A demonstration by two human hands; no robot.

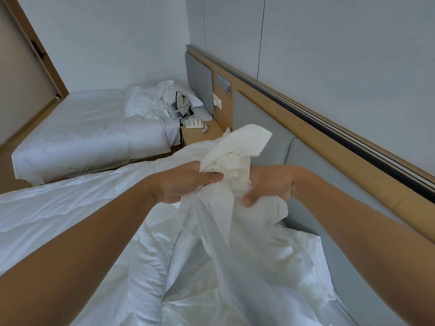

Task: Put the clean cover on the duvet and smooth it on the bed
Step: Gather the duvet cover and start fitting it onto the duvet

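A bunched corner of cream-white duvet (237,147) sticks up between my two hands above the near bed (58,215). My left hand (181,182) grips this corner from the left, thumb pressed against the fabric. My right hand (270,184) grips it from the right, fingers curled into the cloth. Thin white cover (223,243) hangs down from both hands in loose folds and spreads crumpled over the mattress. A white pillow (308,245) lies under the cloth by the headboard.
A grey padded headboard (263,118) with a wooden rail runs along the right wall. A second bed (89,128) stands beyond, with heaped linen and a bag at its head. Between the beds sits a wooden nightstand (200,132) with chargers. A door is at far left.
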